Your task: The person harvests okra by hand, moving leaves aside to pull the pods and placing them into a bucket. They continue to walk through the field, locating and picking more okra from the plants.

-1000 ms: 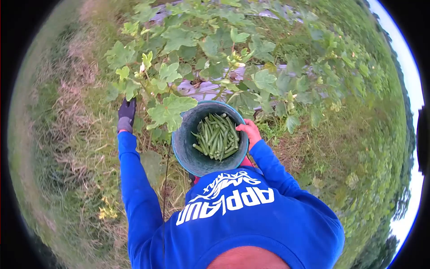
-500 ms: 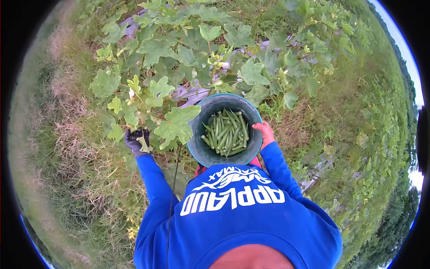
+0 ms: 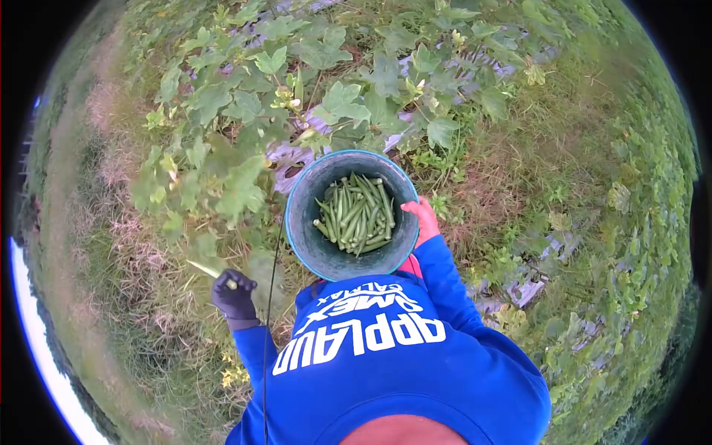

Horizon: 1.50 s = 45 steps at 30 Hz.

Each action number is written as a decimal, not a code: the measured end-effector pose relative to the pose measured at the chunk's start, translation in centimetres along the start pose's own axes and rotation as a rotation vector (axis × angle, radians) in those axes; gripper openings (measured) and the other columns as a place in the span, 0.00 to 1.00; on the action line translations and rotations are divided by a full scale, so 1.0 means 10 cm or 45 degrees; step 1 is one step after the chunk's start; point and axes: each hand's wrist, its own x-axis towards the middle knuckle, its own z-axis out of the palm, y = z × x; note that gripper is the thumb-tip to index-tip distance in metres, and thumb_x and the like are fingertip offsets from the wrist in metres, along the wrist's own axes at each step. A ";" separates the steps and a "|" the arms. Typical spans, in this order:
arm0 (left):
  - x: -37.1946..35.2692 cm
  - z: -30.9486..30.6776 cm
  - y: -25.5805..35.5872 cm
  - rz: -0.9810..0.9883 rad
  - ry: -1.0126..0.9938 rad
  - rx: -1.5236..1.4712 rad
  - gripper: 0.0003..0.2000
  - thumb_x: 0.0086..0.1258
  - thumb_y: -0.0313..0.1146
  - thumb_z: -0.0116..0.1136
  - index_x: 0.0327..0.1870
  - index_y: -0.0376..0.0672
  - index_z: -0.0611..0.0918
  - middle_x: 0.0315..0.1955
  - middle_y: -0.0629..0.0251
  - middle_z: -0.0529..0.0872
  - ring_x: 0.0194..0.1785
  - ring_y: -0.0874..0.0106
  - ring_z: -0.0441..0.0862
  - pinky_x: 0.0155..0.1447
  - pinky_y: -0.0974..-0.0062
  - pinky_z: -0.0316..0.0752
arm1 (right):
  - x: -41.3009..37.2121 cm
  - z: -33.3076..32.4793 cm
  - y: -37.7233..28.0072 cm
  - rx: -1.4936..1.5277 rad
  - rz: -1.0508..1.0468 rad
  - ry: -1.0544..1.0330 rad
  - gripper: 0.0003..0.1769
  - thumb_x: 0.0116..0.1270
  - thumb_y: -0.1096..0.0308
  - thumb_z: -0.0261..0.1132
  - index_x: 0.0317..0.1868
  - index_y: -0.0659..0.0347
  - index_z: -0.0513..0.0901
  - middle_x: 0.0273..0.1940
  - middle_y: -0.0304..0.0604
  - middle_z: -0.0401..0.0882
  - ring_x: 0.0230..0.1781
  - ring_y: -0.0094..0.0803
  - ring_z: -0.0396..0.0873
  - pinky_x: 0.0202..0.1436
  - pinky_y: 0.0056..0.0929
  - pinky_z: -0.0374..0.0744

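My left hand (image 3: pixel 234 295), in a dark glove, is closed around a pale green okra pod (image 3: pixel 202 269). The pod's pointed end sticks out to the left, and its stem end shows near the fingers. My bare right hand (image 3: pixel 424 220) grips the right side of a dark bucket (image 3: pixel 300 241) with a blue-green rim, held against my front. Inside the bucket lies a loose heap of green okra pods (image 3: pixel 356 215). A gap of grass and leaves separates the left hand from the bucket.
Leafy okra plants (image 3: pixel 326 52) with several pale buds grow beyond the bucket and to its left. Torn purple-grey sheeting (image 3: pixel 285 159) shows beneath them. Dry grass (image 3: pixel 126 252) covers the ground at left. A thin dark cord (image 3: pixel 271 297) hangs beside my blue shirt.
My left hand has come down and back from the plant's leaves, now with an okra pod in it. The bucket, with my right hand on it, appears slightly further left in view.
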 end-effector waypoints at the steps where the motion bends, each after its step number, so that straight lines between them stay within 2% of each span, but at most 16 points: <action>1: -0.08 0.17 0.12 0.171 -0.012 0.091 0.14 0.61 0.44 0.51 0.28 0.42 0.72 0.22 0.65 0.70 0.23 0.69 0.68 0.34 0.67 0.70 | -0.06 0.02 -0.03 0.036 -0.042 -0.010 0.27 0.51 0.77 0.64 0.54 0.67 0.72 0.44 0.47 0.78 0.43 0.36 0.78 0.50 0.36 0.78; 6: -0.55 1.21 0.35 0.717 -0.304 0.568 0.12 0.68 0.37 0.49 0.36 0.36 0.76 0.28 0.62 0.76 0.32 0.71 0.76 0.39 0.73 0.73 | -0.19 -0.16 -0.23 0.005 -0.101 -0.136 0.25 0.52 0.78 0.64 0.53 0.67 0.72 0.43 0.46 0.78 0.43 0.35 0.78 0.50 0.35 0.78; 10: -0.57 1.67 0.09 0.745 -0.774 1.733 0.14 0.71 0.40 0.52 0.41 0.38 0.80 0.37 0.58 0.82 0.39 0.67 0.81 0.46 0.72 0.75 | -0.18 -0.33 -0.29 -0.031 -0.090 -0.205 0.27 0.52 0.76 0.65 0.55 0.68 0.70 0.45 0.47 0.77 0.44 0.35 0.77 0.50 0.35 0.77; 12: -0.38 1.85 -0.05 0.912 -0.848 1.686 0.15 0.71 0.43 0.52 0.44 0.39 0.80 0.37 0.57 0.82 0.38 0.65 0.81 0.46 0.72 0.75 | -0.18 -0.51 -0.35 -0.026 -0.052 -0.281 0.28 0.51 0.76 0.66 0.55 0.68 0.70 0.45 0.48 0.76 0.45 0.36 0.77 0.50 0.35 0.78; 20: 1.24 2.89 0.14 0.508 -0.238 1.123 0.20 0.73 0.45 0.48 0.60 0.46 0.73 0.36 0.61 0.84 0.29 0.74 0.81 0.34 0.76 0.78 | -0.46 -0.86 -0.50 0.050 -0.138 -0.131 0.25 0.53 0.72 0.65 0.52 0.67 0.72 0.42 0.45 0.77 0.42 0.34 0.78 0.47 0.34 0.78; 22: 2.05 3.05 0.08 0.574 -0.253 1.257 0.26 0.71 0.51 0.49 0.63 0.45 0.70 0.41 0.56 0.85 0.32 0.68 0.84 0.35 0.72 0.79 | -0.52 -0.90 -0.47 0.068 -0.224 0.026 0.25 0.53 0.72 0.65 0.52 0.66 0.72 0.42 0.45 0.77 0.43 0.34 0.78 0.48 0.33 0.78; 24: 2.46 3.28 0.02 0.868 0.056 1.683 0.31 0.68 0.57 0.48 0.65 0.45 0.69 0.49 0.49 0.83 0.42 0.55 0.85 0.46 0.64 0.80 | -0.50 -0.98 -0.47 0.092 -0.290 0.074 0.25 0.53 0.71 0.65 0.53 0.66 0.72 0.43 0.45 0.77 0.43 0.35 0.78 0.48 0.34 0.78; 25: 2.53 3.35 0.00 0.848 0.053 1.833 0.34 0.65 0.60 0.46 0.67 0.47 0.68 0.54 0.45 0.79 0.53 0.47 0.79 0.58 0.59 0.74 | -0.52 -0.98 -0.47 0.131 -0.298 0.112 0.19 0.55 0.71 0.64 0.48 0.63 0.74 0.41 0.43 0.79 0.43 0.35 0.79 0.49 0.35 0.78; 26: 2.51 3.38 0.00 0.856 0.004 1.835 0.34 0.65 0.60 0.46 0.67 0.47 0.68 0.54 0.45 0.79 0.53 0.47 0.79 0.58 0.59 0.74 | -0.55 -0.98 -0.45 0.169 -0.304 0.151 0.13 0.56 0.70 0.63 0.43 0.60 0.76 0.40 0.41 0.80 0.42 0.35 0.80 0.50 0.36 0.78; 27: 2.47 3.41 -0.01 0.799 -0.068 1.884 0.34 0.65 0.59 0.46 0.67 0.47 0.68 0.54 0.44 0.79 0.54 0.47 0.79 0.60 0.58 0.72 | -0.58 -0.98 -0.47 0.218 -0.299 0.133 0.23 0.54 0.72 0.64 0.51 0.66 0.72 0.43 0.46 0.77 0.43 0.35 0.78 0.49 0.35 0.78; 28: 2.44 3.45 0.00 0.748 -0.137 1.928 0.33 0.64 0.58 0.46 0.67 0.46 0.69 0.53 0.43 0.79 0.55 0.48 0.78 0.61 0.57 0.70 | -0.60 -0.96 -0.48 0.232 -0.329 0.163 0.23 0.54 0.72 0.64 0.51 0.66 0.72 0.43 0.46 0.77 0.43 0.35 0.78 0.49 0.35 0.78; 32: 2.40 3.13 -0.05 0.793 -0.134 2.144 0.28 0.66 0.54 0.45 0.64 0.50 0.71 0.51 0.43 0.81 0.52 0.47 0.80 0.57 0.53 0.72 | -0.69 -0.90 -0.48 0.288 -0.447 0.307 0.22 0.54 0.72 0.64 0.51 0.65 0.73 0.44 0.46 0.78 0.43 0.36 0.78 0.50 0.36 0.78; 34: 2.52 2.84 0.00 0.769 -0.130 2.154 0.28 0.66 0.54 0.45 0.64 0.51 0.71 0.51 0.44 0.81 0.51 0.47 0.80 0.56 0.53 0.73 | -0.74 -0.79 -0.48 0.246 -0.519 0.379 0.13 0.57 0.70 0.62 0.44 0.60 0.76 0.40 0.42 0.80 0.41 0.35 0.80 0.49 0.36 0.78; 37: 2.84 2.44 -0.10 0.661 0.030 2.038 0.27 0.67 0.55 0.46 0.63 0.51 0.71 0.50 0.46 0.81 0.50 0.47 0.80 0.54 0.52 0.74 | -0.72 -0.77 -0.52 0.234 -0.543 0.420 0.17 0.55 0.70 0.63 0.47 0.62 0.76 0.41 0.43 0.79 0.42 0.35 0.79 0.49 0.35 0.78; 42: 3.27 2.27 -0.33 0.778 -0.324 1.822 0.24 0.67 0.50 0.52 0.62 0.51 0.72 0.48 0.52 0.83 0.47 0.52 0.82 0.52 0.57 0.75 | -0.63 -0.76 -0.51 0.226 -0.499 0.422 0.18 0.55 0.70 0.62 0.48 0.63 0.75 0.42 0.43 0.78 0.42 0.34 0.78 0.49 0.34 0.77; 45: 3.14 2.46 -0.59 0.710 -0.569 1.256 0.22 0.67 0.41 0.55 0.61 0.50 0.72 0.46 0.54 0.83 0.43 0.58 0.83 0.49 0.61 0.76 | -0.60 -0.75 -0.59 0.176 -0.486 0.391 0.15 0.56 0.68 0.62 0.45 0.62 0.76 0.41 0.41 0.78 0.42 0.32 0.78 0.48 0.32 0.77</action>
